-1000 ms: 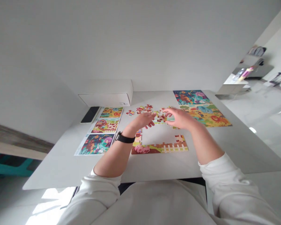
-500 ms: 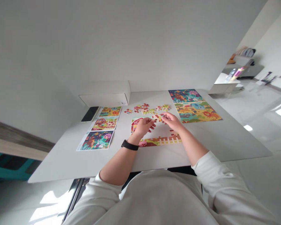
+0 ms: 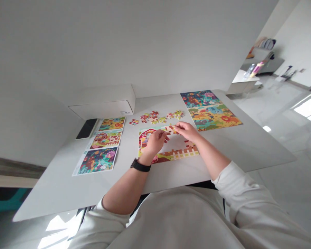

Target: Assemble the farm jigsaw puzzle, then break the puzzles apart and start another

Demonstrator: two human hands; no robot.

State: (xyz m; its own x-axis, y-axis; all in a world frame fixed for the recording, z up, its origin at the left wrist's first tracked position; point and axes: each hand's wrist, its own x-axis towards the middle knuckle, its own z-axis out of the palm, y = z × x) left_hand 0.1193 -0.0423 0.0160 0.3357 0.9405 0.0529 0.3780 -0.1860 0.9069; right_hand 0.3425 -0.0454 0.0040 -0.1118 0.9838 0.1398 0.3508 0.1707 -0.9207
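White, brown-spotted card is seen in the head view as a puzzle piece (image 3: 170, 128) between the two hands, at twelve o'clock on the partly built puzzle (image 3: 180, 155), over or on its far edge; whether it is lifted or lying cannot be told. Its near-right rim appears to be pinched by the closed fingers of the right hand (image 3: 188, 131). The fingers of the left hand (image 3: 156, 141) are curled near its eight o'clock side, and whether anything is gripped by them cannot be told.

The piece is judged to be light, stiff and thin, probably printed cardboard; it is best taken by opposite rims, since the small knobs could be bent and any joint could be pulled apart by a one-sided lift. Little slip is to be expected.

The puzzle is laid out as a rectangular border with a red barn at ten o'clock, pale fence pickets at six and a jagged, knobbed inner opening. Loose pieces (image 3: 153, 119) are scattered from eleven to one o'clock. Flat printed sheets (image 3: 106, 139) are laid at nine, a smooth-sided white box (image 3: 103, 108) is set at ten, and glossy picture panels (image 3: 215, 118) are placed at two, all on the smooth, pale desk (image 3: 254, 148)
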